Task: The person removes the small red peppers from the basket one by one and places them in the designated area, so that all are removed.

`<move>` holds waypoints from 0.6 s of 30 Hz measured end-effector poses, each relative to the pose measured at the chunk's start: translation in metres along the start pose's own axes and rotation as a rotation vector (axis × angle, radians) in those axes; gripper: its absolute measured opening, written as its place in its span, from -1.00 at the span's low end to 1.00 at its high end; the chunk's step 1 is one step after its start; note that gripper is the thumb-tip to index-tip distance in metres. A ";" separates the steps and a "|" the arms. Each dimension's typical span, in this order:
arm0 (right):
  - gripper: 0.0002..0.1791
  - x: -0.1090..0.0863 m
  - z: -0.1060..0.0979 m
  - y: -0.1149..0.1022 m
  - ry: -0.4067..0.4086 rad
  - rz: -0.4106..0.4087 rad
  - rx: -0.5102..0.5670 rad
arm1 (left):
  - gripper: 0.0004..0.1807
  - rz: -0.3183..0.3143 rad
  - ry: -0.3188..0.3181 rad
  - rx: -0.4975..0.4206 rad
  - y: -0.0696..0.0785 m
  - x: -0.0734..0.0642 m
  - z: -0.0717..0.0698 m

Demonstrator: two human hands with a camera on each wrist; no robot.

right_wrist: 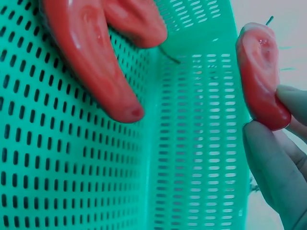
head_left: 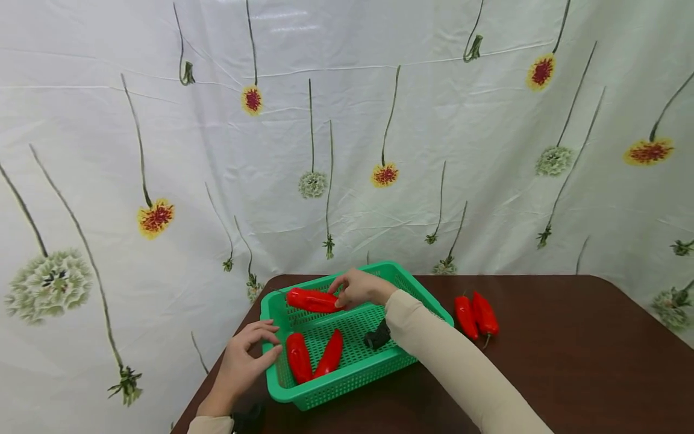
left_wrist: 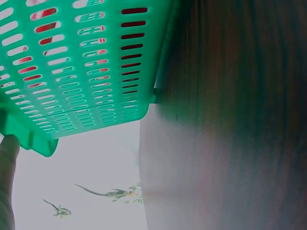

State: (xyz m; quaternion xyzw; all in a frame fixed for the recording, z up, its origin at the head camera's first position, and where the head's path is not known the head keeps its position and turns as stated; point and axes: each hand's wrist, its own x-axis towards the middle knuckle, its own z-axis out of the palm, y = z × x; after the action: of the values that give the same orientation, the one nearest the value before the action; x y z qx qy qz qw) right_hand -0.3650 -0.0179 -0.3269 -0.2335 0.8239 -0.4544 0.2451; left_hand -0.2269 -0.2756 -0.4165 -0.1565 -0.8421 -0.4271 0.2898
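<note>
A red pepper (head_left: 313,300) lies sideways in the grip of my right hand (head_left: 360,288), over the far side of a green perforated basket (head_left: 355,377). In the right wrist view, thumb and fingers (right_wrist: 271,167) pinch the pepper (right_wrist: 259,72) by one end. Two more red peppers, one (head_left: 299,358) at the left and one (head_left: 329,354) beside it, rest on the basket floor. My left hand (head_left: 244,361) is at the basket's left rim, holding nothing, its fingers loosely bent. The left wrist view shows a finger (left_wrist: 7,167) by the rim; contact is hard to tell.
Two red peppers (head_left: 466,317) lie side by side on the dark brown table (head_left: 564,355), right of the basket. A white flower-printed cloth (head_left: 347,229) hangs behind the table. A black device (head_left: 378,335) is at my right wrist.
</note>
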 end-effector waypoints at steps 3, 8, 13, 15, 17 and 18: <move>-0.63 -0.006 -0.003 -0.003 -0.006 -0.032 0.019 | -0.73 0.010 0.013 -0.004 0.002 -0.001 0.000; -0.61 -0.020 -0.011 -0.007 0.009 -0.063 0.081 | -0.75 0.029 0.021 0.004 0.004 0.000 0.000; -0.59 -0.032 -0.020 -0.008 0.038 -0.074 0.142 | -0.84 0.015 0.014 0.005 0.003 0.000 0.000; -0.58 -0.036 -0.022 -0.008 0.050 -0.079 0.163 | -0.85 0.017 0.012 0.005 0.002 0.000 0.000; -0.58 -0.041 -0.024 -0.007 0.062 -0.085 0.179 | -0.85 0.027 0.016 0.008 0.001 0.000 0.000; -0.59 -0.043 -0.025 -0.007 0.065 -0.091 0.190 | -0.85 0.030 0.016 0.006 0.000 0.000 0.001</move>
State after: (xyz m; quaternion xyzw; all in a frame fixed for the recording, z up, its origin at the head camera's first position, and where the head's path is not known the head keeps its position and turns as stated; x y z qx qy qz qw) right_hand -0.3462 0.0212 -0.3008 -0.2313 0.7734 -0.5483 0.2183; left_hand -0.2268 -0.2750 -0.4165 -0.1648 -0.8385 -0.4215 0.3036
